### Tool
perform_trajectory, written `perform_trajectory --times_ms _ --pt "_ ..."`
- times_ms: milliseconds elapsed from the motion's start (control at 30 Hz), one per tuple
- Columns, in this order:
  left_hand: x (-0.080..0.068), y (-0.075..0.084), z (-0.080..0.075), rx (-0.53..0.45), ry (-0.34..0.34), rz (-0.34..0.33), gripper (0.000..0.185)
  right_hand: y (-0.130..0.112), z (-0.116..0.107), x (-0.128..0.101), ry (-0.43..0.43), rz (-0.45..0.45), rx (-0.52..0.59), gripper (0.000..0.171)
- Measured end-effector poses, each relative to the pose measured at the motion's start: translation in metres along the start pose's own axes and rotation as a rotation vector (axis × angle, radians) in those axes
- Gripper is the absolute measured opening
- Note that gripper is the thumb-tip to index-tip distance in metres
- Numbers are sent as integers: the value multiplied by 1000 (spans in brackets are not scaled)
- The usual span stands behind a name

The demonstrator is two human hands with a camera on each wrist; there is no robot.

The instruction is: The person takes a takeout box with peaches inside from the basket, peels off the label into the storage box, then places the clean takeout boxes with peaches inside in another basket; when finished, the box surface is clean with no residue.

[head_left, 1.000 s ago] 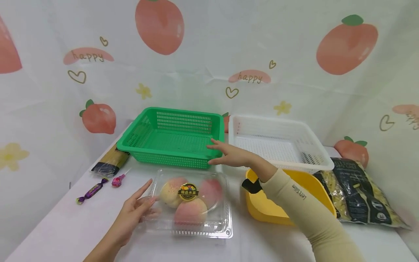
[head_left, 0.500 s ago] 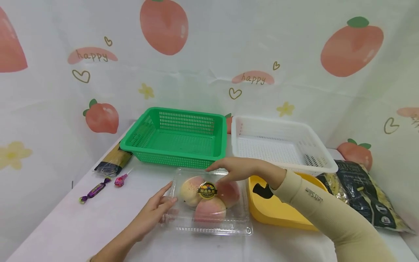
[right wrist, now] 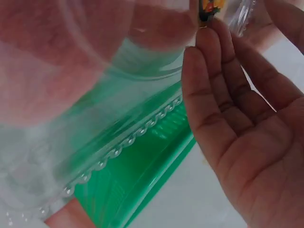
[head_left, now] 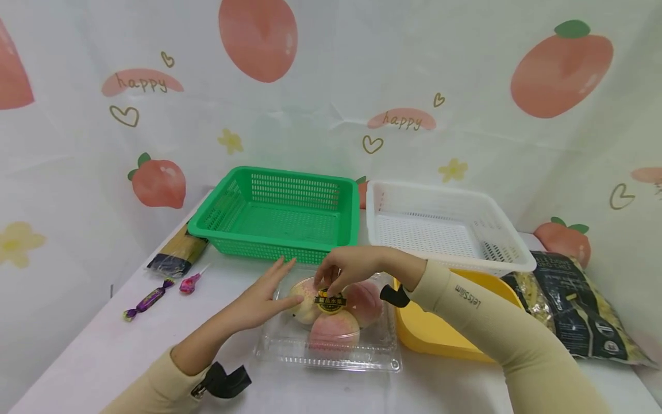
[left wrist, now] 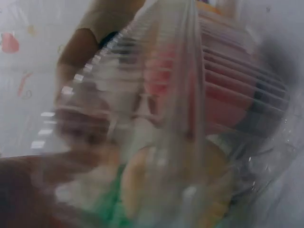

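A clear plastic fruit box (head_left: 357, 363) holds peaches (head_left: 335, 333) under its lid, which carries a round black-and-gold label (head_left: 330, 301). My left hand (head_left: 261, 300) lies along the box's left side, fingers extended and thumb over the lid. From the right, my right hand (head_left: 354, 267) reaches over the lid, its fingertips at the upper edge of the label. In the right wrist view the fingers (right wrist: 209, 95) are slightly bent and meet the lid near the label. Blur in the left wrist view hides how the left fingertips touch the box.
Behind the box stand a green basket (head_left: 279, 253) and a white basket (head_left: 450, 260). A yellow bin (head_left: 439, 339) is close on the right, beside a pasta bag (head_left: 579, 310). At left lie a purple wrapped candy (head_left: 150, 300), a pink lollipop (head_left: 189, 284) and a flat packet (head_left: 178, 253).
The fruit box has shifted right toward the yellow bin. My right hand has come down from the green basket to the label. My left hand has moved up and right along the box.
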State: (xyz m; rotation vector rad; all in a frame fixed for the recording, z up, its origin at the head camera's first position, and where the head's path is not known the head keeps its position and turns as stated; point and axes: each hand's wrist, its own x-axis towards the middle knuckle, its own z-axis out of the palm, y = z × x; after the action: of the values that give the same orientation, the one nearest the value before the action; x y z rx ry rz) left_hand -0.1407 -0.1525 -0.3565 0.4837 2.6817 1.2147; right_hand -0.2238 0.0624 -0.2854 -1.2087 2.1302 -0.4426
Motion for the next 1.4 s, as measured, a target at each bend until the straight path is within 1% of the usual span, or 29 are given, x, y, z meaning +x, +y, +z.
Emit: perform_trajectory --times_ms 133,233,333,467,533,700,933,1100,1200,1300,1400 --pt "14 -2 10 -3 35 -4 82 0 3 7 18 -15 -17 14" --pt "18 -4 15 -12 79 10 79 0 5 9 6 -28 -30 14" --pt "19 -6 18 -40 102 28 77 0 7 10 -12 -58 -32 15" --pt "20 -7 19 -93 98 18 76 0 9 10 -4 -87 -38 15" --pt "20 -7 19 -110 98 11 76 0 9 10 1 -87 -25 16" --pt "21 -6 20 -109 104 14 75 3 9 12 5 -78 -17 17" --pt "24 -4 22 -88 96 41 72 5 8 13 21 -39 1 8" --pt "23 -3 21 -38 87 80 68 5 8 14 35 -14 -17 5" --pt "23 -2 21 -23 76 84 67 5 8 15 37 6 -32 5" --pt "22 -2 20 -23 67 83 67 5 8 17 30 9 -73 7" --pt "22 -3 20 -26 62 76 68 4 7 18 16 2 -141 9"
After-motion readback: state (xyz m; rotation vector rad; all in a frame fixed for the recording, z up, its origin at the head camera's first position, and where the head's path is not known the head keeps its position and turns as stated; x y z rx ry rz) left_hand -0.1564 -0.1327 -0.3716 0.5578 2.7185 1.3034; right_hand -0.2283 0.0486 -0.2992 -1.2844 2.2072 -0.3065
